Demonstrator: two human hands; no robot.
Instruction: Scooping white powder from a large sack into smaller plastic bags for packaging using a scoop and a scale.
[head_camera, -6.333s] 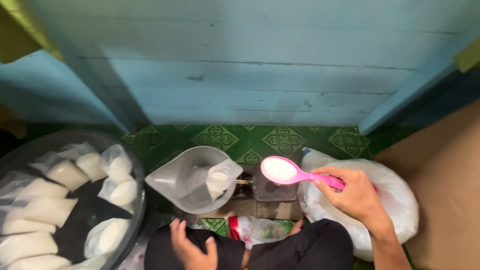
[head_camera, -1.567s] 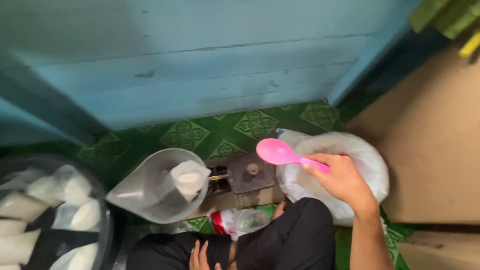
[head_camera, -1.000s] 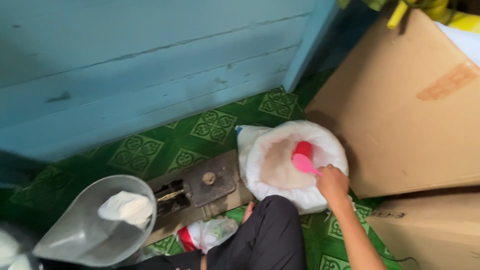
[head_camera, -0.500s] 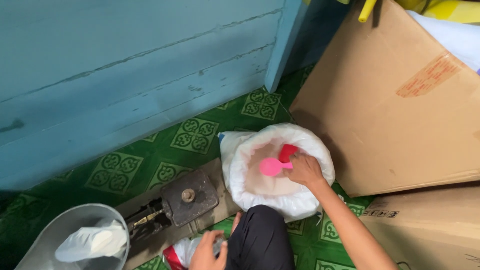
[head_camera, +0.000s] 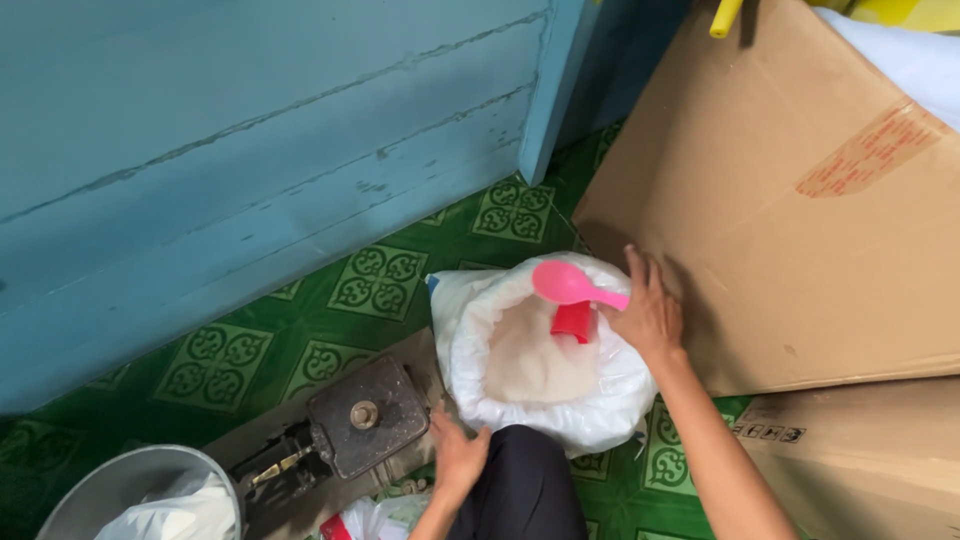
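Right hand (head_camera: 648, 312): closed loosely on the handle of a pink plastic spoon (head_camera: 572, 286), thumb and palm on the grip, the other fingers spread and raised over the far rim. Spoon bowl held level above the open mouth of a white plastic sack of white granules (head_camera: 520, 365), pointing left, nothing visible heaped in it. Just below the spoon, a small red plastic cup (head_camera: 573, 322), standing in the granules inside the sack. Sack set on a green patterned floor covering (head_camera: 380, 280), close against a large brown cardboard box (head_camera: 800, 200) on its right side.

Left hand (head_camera: 458, 455): open, fingers spread, pressed to the near lower edge of the sack beside a black-clad knee (head_camera: 525, 490); nothing gripped.

Left of the sack, a dark metal balance scale (head_camera: 355, 418) on a wooden base, with a grey metal pan (head_camera: 120, 485) at the lower left edge, a white filled plastic bag (head_camera: 170, 515) lying in it. Behind everything, a pale blue plank wall (head_camera: 250, 130).
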